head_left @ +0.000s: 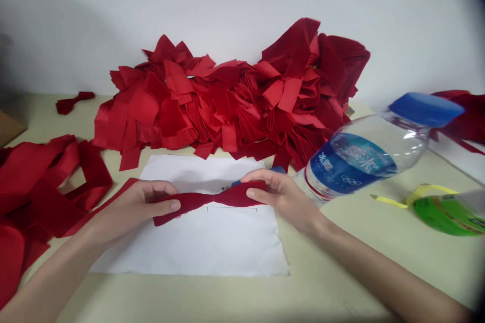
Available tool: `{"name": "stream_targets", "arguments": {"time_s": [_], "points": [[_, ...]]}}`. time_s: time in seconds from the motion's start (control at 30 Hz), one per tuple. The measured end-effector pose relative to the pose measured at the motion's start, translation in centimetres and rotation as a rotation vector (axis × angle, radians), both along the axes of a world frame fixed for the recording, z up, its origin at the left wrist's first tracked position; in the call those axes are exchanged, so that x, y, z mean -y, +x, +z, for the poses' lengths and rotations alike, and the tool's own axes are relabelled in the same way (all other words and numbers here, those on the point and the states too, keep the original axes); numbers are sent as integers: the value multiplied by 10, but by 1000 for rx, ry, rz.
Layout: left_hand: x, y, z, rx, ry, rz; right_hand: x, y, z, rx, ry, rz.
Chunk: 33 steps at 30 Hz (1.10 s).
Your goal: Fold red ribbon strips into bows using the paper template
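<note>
A dark red ribbon bow [214, 198], pinched narrow at its middle, is stretched between my two hands above a sheet of white paper [197, 252]. My left hand [151, 204] grips its left end between thumb and fingers. The right end is held the same way by my right hand [278, 194]. Short black lines are marked on the paper just below the bow. Behind my right fingers a blue object [279, 169] shows only in part, so I cannot tell what it is.
A big heap of red ribbon pieces [223, 106] lies against the wall. Long red ribbon [45, 176] loops at the left, with a small finished-looking bow [74, 103] behind it. On the right stand a blue-capped plastic bottle [352, 161], a yellow strip [390, 202] and a green-labelled bottle [450, 214].
</note>
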<state>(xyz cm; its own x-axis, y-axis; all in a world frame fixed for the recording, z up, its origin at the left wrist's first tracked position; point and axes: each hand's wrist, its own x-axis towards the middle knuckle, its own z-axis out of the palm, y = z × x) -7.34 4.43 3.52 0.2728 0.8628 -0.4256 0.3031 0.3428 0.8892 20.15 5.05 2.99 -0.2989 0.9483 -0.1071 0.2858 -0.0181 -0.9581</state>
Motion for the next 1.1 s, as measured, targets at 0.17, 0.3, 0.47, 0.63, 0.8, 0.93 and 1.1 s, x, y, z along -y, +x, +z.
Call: {"name": "stream_targets", "arguments": {"time_s": [0.17,0.3,0.47,0.63,0.8,0.93,1.1], "points": [[-4,-5,-15,148,-102,44,-7,7,-9,102,-10,1],[-1,0,-13,123,-92,92,-7,12,-11,126,-59,-51],[1,7,-9,97,-135,113,-2,15,-14,103,-4,-79],[0,1,-13,149,-134,75,-1,18,-16,36,4,-24],[-5,-10,-15,160,-162,-12,-1,18,-15,90,-53,-41],[-8,-13,-17,142,-164,-41,2,15,-14,199,70,-133],[-8,-15,-19,146,-181,-19,3,14,-14,221,211,-151]]}}
